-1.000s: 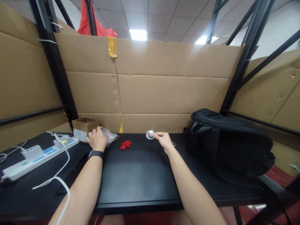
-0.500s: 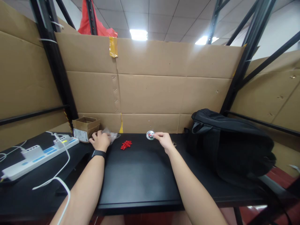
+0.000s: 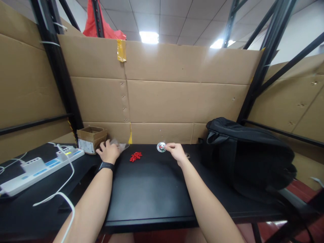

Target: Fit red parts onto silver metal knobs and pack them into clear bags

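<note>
My right hand (image 3: pixel 177 152) pinches a small round silver disc (image 3: pixel 161 147) with a red spot at its middle, at the back of the black table (image 3: pixel 152 189). My left hand (image 3: pixel 109 151), with a dark band on its wrist, rests curled on a crumpled clear plastic bag (image 3: pixel 120 145) just right of a small open cardboard box (image 3: pixel 91 138). A little heap of small red pieces (image 3: pixel 136 156) lies on the table between my two hands, touched by neither.
A black backpack (image 3: pixel 248 155) lies on the table's right side. A white power strip (image 3: pixel 37 165) with white cables sits at the left. Cardboard walls (image 3: pixel 162 91) and black rack posts (image 3: pixel 58 67) close in the back and sides.
My left hand has slid slightly right, away from the cardboard box and onto the plastic bag. The right hand and disc have hardly moved.
</note>
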`<state>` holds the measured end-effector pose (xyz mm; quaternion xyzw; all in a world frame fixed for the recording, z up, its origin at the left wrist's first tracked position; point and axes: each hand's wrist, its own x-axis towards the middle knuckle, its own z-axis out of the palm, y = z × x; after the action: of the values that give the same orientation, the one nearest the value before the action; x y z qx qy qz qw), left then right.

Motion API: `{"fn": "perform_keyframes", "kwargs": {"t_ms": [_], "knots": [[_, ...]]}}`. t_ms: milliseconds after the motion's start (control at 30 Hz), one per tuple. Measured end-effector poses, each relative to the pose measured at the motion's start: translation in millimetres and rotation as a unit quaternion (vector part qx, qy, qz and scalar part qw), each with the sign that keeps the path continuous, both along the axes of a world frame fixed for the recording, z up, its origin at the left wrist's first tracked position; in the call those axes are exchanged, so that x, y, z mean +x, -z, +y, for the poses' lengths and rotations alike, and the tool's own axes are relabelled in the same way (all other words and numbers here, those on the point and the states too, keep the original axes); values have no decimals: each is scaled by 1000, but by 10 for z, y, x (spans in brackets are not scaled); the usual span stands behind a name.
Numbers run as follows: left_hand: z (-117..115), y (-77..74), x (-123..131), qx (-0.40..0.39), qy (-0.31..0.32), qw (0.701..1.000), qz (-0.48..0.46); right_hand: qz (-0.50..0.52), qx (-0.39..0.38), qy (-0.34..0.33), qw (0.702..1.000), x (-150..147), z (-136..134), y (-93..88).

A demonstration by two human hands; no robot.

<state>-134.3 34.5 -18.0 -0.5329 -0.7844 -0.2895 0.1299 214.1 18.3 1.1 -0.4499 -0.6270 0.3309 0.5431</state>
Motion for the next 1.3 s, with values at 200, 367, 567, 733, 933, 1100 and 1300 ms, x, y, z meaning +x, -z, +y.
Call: {"fn": "perform_keyframes", "kwargs": {"t_ms": [200,367,567,733,933,1100,1300], "knots": [[-88,-193,113,127,-40,991,20,-62,-25,-12,998,-13,-13,26],[-108,-179,54,56,-70,996,-18,-98,-55,-23,993,-18,-42,28],[-46,-87,-66,-24,-36,997,-59,-103,-45,-29,993,-21,-57,19],[-18,-114,-92,-40,-32,997,-54,-105,-44,-33,993,-24,-67,17],[-15,-116,-58,-67,-35,997,-33,-119,-51,-30,991,-24,-89,13],[-44,-122,17,-4,-56,998,-20,-177,-67,-20,982,-40,-88,41],[-148,-293,281,114,-5,993,22,-257,-96,-1,962,-46,-13,157]]}}
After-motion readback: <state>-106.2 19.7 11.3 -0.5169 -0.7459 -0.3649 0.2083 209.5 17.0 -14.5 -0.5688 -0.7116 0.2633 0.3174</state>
